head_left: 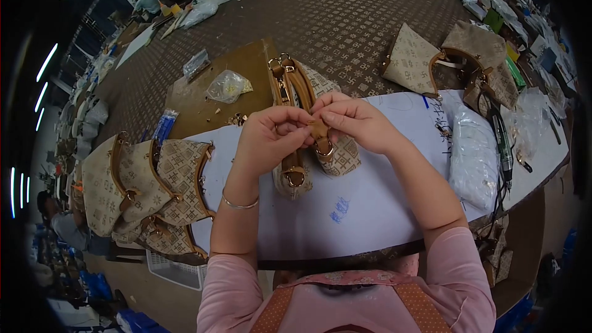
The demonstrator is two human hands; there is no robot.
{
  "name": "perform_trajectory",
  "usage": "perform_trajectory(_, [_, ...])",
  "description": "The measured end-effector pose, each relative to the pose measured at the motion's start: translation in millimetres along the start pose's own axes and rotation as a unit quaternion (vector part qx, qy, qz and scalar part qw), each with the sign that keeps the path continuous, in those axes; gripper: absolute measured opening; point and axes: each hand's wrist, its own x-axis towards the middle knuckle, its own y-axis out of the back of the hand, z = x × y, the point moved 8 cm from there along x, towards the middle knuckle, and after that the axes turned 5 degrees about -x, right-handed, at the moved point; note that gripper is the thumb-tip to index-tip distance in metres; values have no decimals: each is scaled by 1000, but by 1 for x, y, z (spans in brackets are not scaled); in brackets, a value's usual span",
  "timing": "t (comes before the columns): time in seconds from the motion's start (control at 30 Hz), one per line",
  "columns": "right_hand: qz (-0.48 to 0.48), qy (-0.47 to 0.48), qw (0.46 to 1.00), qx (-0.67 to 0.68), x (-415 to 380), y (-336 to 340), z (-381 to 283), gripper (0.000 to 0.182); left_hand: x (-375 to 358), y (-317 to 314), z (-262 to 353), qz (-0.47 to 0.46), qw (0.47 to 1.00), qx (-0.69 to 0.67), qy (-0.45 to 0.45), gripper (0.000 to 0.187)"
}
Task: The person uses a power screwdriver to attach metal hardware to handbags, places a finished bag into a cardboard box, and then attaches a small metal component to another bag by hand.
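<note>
In the middle of the head view, a beige patterned handbag (345, 159) with brown trim stands on the white paper. My left hand (269, 135) and my right hand (362, 124) meet above it, fingers closed on a tan leather tab (319, 129). This tab sits at the end of the bag's strap, by a gold ring (325, 149). Each hand pinches one side of it, and the fingers partly cover it. A gold zipper (284, 91) runs along the bag's opening, beyond my left fingers.
Several similar handbags (139, 179) lie overlapping at left; more bags (412, 61) lie back right. A brown board (191, 108) holds a clear bag of small parts (229, 86). A wrapped white bundle (473, 157) lies right, beside a dark tool with a cord (502, 148).
</note>
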Motion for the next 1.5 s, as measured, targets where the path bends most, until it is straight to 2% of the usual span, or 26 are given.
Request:
perform_trajectory(0.23, [-19, 3, 1000, -11, 1, -1, 3, 14, -2, -2, 1, 10, 1000, 0, -9, 14])
perform_trajectory(0.4, [19, 75, 991, -105, -1, 1, -10, 9, -3, -2, 1, 32, 999, 9, -3, 13])
perform_trajectory(0.63, [51, 101, 984, -140, -5, -1, -15, 6, -3, 1, 1, 35, 999, -20, 20, 11])
perform_trajectory(0.83, [60, 114, 979, -155, -7, -4, -19, 7, -8, -4, 6, 56, 997, 46, -2, 11])
perform_trajectory(0.9, [63, 139, 972, -177, -7, -8, -25, 6, -10, -4, 11, 67, 992, 74, -74, 10])
perform_trajectory(0.93, [56, 139, 973, -176, -7, -10, -25, 6, -10, -3, 10, 74, 992, 74, -75, 10])
perform_trajectory(1.0, [60, 148, 970, -182, -7, -10, -27, 6, -14, -7, 25, 76, 959, 209, -173, 9])
perform_trajectory(1.13, [65, 137, 970, -191, -6, -9, -23, 6, -6, 3, 23, 54, 980, 153, -116, 9])
perform_trajectory(1.2, [70, 97, 981, -150, -5, -6, -15, 6, 5, 48, 17, 155, 974, 134, -95, 12])
perform_trajectory(1.27, [62, 93, 982, -153, -6, -6, -15, 7, 17, 112, -8, 239, 936, 255, -48, 18])
perform_trajectory(1.33, [54, 91, 982, -157, -5, -6, -16, 8, 22, 158, -40, 259, 854, 451, 13, 22])
perform_trajectory(1.37, [49, 85, 983, -154, -5, -7, -14, 8, 23, 171, -59, 259, 854, 451, 12, 22])
perform_trajectory(1.43, [44, 78, 985, -150, -5, -7, -13, 8, 22, 189, -85, 273, 776, 567, 47, 23])
perform_trajectory(1.5, [43, 76, 987, -137, -4, -8, -12, 8, 23, 190, -87, 273, 785, 553, 63, 23])
